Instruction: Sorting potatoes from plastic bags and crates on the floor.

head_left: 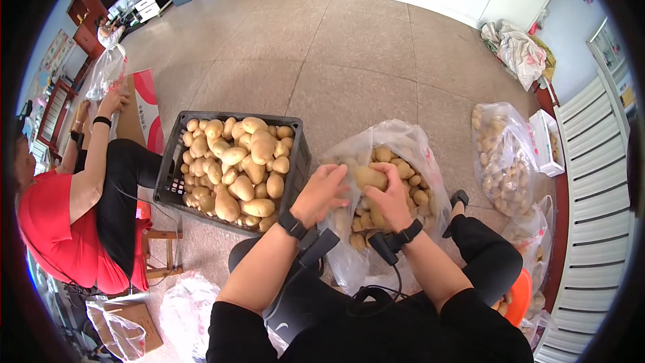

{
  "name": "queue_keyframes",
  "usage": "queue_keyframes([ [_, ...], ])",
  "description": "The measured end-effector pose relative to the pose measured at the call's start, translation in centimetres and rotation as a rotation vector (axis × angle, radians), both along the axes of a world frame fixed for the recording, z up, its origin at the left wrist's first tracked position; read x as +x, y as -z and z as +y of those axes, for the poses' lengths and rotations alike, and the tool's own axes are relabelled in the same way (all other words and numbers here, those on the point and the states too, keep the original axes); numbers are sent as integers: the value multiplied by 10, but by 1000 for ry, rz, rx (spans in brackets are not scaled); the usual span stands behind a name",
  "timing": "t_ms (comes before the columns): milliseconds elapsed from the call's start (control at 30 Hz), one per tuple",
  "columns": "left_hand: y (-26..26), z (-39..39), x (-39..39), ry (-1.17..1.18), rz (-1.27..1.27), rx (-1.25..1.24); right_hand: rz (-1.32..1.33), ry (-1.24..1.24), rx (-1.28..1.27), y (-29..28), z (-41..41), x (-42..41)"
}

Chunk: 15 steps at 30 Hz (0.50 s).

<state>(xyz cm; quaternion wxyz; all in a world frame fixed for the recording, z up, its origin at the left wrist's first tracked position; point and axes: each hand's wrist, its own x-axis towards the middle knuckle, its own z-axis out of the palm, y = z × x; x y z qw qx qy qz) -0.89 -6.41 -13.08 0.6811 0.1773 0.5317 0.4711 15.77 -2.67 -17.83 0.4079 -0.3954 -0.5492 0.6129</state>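
My right hand [392, 196] grips a potato [370, 178] above an open clear plastic bag [403, 133] on the floor between my legs. More potatoes lie inside the bag. My left hand [322, 194] is at the bag's left side, fingers spread, with nothing held in it. Left of it stands a black plastic crate [229, 117] heaped with potatoes [233, 156]. Both my wrists carry black straps with devices and cables.
At the left a person in a red top [50, 227] handles a clear plastic bag [107, 73] beside a cardboard box [146, 111]. Filled potato bags [505, 161] and a white box [549, 161] stand at the right. An orange basin [521, 297] is near my right knee.
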Motion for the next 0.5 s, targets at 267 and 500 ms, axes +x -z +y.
queue_keyframes([
  [267, 14, -14, -26, 54, -325, 120, -44, -149, 479, -34, -39, -32],
  [500, 26, -33, -127, -570, -514, 78, -124, -113, 178, 7, -53, 4],
])
